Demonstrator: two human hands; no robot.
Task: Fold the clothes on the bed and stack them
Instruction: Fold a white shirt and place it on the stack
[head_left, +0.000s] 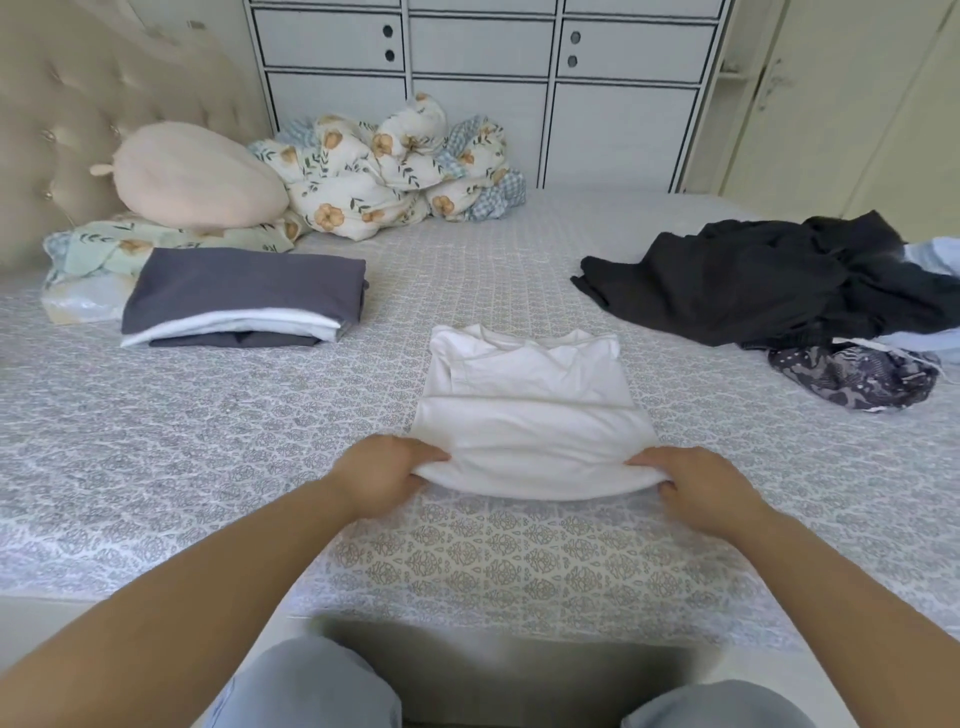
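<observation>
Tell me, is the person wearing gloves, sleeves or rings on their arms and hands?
No gloves and no sleeves in view: both forearms are bare up to the picture's edge. The left hand and right hand show no rings, watch or bracelet. Light grey-blue trousers cover the knees.

Left fingertips: tucked under the near edge of the folded white cotton shirt (530, 415), unseen.
Right fingertips: likewise hidden.
Crumpled pale blue garment (935, 260): cut by the right edge.
Folded grey-and-white stack (239, 296): lower layers mostly covered.
</observation>
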